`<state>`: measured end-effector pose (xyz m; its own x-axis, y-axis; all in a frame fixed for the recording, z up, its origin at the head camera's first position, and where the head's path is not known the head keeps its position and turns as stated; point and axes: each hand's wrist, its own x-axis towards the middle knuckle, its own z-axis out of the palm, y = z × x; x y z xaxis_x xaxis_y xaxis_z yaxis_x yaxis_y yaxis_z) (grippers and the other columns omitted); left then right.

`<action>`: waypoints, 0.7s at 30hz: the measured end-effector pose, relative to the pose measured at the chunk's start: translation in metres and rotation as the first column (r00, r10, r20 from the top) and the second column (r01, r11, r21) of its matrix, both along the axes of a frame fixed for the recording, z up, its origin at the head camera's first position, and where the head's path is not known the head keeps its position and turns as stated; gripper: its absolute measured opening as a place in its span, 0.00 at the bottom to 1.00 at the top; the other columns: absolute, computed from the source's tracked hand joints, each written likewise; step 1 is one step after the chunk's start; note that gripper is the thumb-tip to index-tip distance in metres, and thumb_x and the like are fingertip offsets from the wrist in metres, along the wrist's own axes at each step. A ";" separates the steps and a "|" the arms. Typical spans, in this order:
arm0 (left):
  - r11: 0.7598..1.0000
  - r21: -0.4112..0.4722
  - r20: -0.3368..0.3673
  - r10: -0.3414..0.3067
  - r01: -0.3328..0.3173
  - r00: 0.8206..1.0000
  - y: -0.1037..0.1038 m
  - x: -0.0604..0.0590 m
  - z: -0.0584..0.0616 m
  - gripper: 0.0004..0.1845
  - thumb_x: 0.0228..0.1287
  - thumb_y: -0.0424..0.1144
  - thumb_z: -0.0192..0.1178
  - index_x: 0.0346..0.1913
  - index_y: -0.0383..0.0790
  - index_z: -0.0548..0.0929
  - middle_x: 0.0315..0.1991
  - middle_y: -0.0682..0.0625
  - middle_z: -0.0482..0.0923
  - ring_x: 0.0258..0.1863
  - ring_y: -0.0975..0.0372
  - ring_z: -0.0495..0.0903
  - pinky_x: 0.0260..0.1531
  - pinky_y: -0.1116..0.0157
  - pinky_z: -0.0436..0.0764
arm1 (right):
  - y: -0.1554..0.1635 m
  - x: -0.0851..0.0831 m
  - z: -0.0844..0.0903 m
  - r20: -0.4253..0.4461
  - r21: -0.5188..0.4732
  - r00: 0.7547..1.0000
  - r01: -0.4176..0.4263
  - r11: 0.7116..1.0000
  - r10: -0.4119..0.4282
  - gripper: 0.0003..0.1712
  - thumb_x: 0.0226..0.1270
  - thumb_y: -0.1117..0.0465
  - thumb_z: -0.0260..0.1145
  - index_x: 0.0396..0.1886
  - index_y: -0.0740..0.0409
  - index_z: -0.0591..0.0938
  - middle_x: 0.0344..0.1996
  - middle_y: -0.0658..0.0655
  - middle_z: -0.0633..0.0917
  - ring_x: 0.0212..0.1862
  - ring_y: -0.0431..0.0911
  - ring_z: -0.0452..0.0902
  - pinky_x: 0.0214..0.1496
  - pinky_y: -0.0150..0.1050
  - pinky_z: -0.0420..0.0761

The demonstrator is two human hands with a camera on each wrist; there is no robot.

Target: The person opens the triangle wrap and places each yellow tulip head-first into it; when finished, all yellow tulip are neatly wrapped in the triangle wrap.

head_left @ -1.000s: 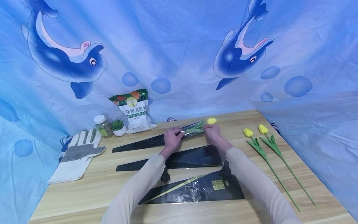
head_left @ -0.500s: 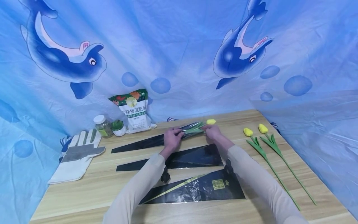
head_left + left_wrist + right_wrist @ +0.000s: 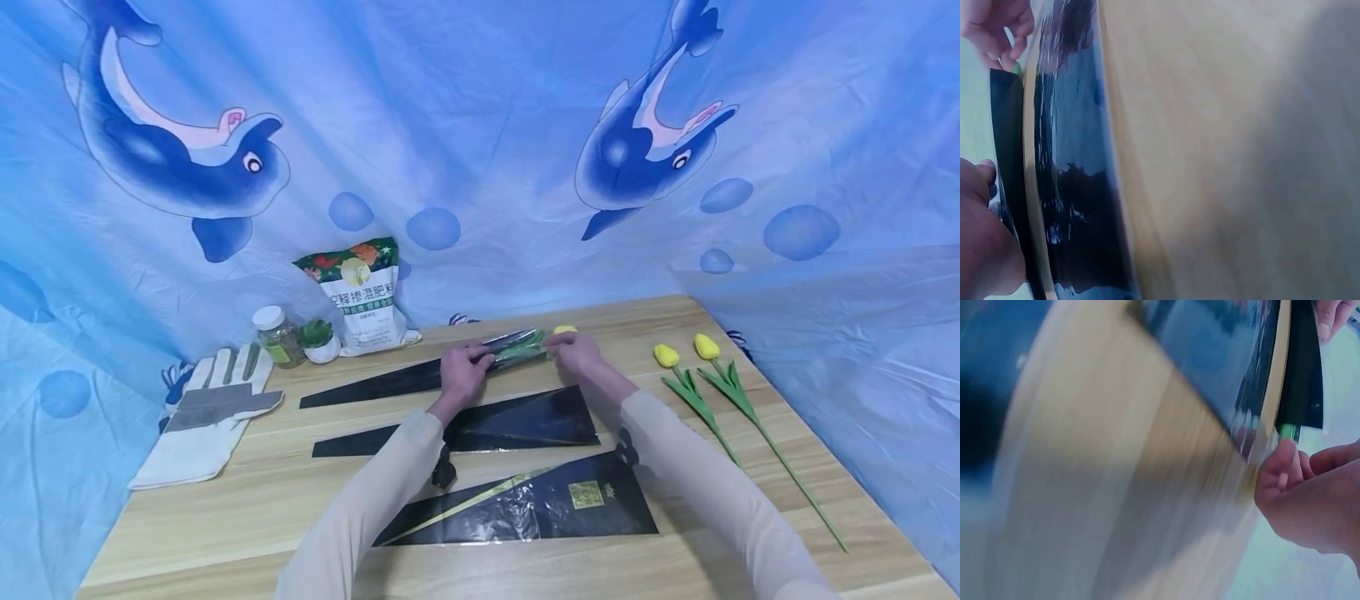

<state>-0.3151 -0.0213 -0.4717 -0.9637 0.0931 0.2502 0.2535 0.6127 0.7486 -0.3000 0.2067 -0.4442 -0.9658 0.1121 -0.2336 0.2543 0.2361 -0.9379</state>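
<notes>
From the head view I see my left hand (image 3: 463, 372) pinching the mouth of a black-and-clear flower sleeve (image 3: 420, 377) that lies along the far part of the surface (image 3: 247, 508). My right hand (image 3: 573, 354) pinches a yellow tulip (image 3: 564, 330) just under its head, with the stem and leaves already inside the sleeve between my two grips. I judge the film light, slick and crinkly, so it wants a pinch at the open edge. The tulip looks light and bendy, best taken low on the stem, clear of the soft head. Nearer me than the grips lie a second sleeve (image 3: 517, 421) and a third sleeve (image 3: 540, 508). To the right lie two more tulips (image 3: 697, 392).

In the left wrist view, my left hand sits at the lower left edge against the dark film (image 3: 1072, 187); I cannot tell how its fingers close. The other hand's fingertips (image 3: 1004, 37) show far along the film.

The right wrist view is blurred; my right hand's fingers (image 3: 1285, 469) curl beside a green stem end (image 3: 1287, 430) and the sleeve edge.
</notes>
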 end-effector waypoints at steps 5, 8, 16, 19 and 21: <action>1.000 0.009 0.008 -0.001 0.001 1.000 -0.001 -0.001 0.001 0.13 0.63 0.39 0.71 0.49 0.39 0.89 0.55 0.46 0.83 0.63 0.48 0.75 0.65 0.53 0.70 | 0.019 0.003 0.009 -0.195 0.250 0.978 -0.020 0.968 0.070 0.19 0.70 0.69 0.54 0.58 0.70 0.78 0.49 0.69 0.82 0.37 0.52 0.78 0.38 0.41 0.82; 1.000 0.011 0.008 0.000 0.000 1.000 -0.002 -0.001 0.001 0.13 0.63 0.39 0.71 0.49 0.39 0.89 0.56 0.46 0.83 0.63 0.49 0.75 0.65 0.53 0.70 | 0.031 0.000 0.014 -0.285 0.412 0.945 -0.032 0.911 0.162 0.19 0.71 0.69 0.54 0.58 0.73 0.77 0.50 0.72 0.81 0.50 0.61 0.78 0.54 0.51 0.79; 1.000 -0.003 -0.010 0.000 0.000 1.000 -0.002 0.002 0.001 0.12 0.63 0.38 0.71 0.48 0.38 0.89 0.55 0.44 0.83 0.63 0.47 0.75 0.65 0.51 0.70 | 0.038 -0.011 0.011 -0.196 0.576 0.935 -0.134 0.806 0.295 0.32 0.60 0.77 0.50 0.67 0.72 0.70 0.60 0.74 0.76 0.62 0.67 0.70 0.64 0.60 0.71; 1.000 -0.004 -0.009 -0.005 0.005 1.000 0.000 0.003 0.000 0.13 0.63 0.38 0.71 0.48 0.37 0.89 0.56 0.44 0.82 0.64 0.47 0.74 0.66 0.52 0.69 | 0.037 -0.016 0.007 -0.160 0.602 0.939 -0.150 0.784 0.303 0.33 0.59 0.77 0.51 0.67 0.71 0.70 0.61 0.73 0.75 0.63 0.66 0.70 0.65 0.59 0.71; 1.000 -0.003 -0.011 -0.009 0.009 1.000 0.001 0.003 0.000 0.13 0.63 0.38 0.70 0.48 0.37 0.89 0.56 0.44 0.82 0.64 0.48 0.74 0.65 0.52 0.70 | 0.037 -0.019 0.005 -0.147 0.596 0.944 -0.153 0.789 0.294 0.31 0.61 0.77 0.52 0.66 0.71 0.71 0.60 0.73 0.75 0.62 0.66 0.70 0.64 0.58 0.72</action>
<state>-0.3119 -0.0208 -0.4714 -0.9600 0.1022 0.2608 0.2673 0.6129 0.7436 -0.3186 0.2438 -0.4397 -0.9973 -0.0693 0.0245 -0.0690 0.7673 -0.6375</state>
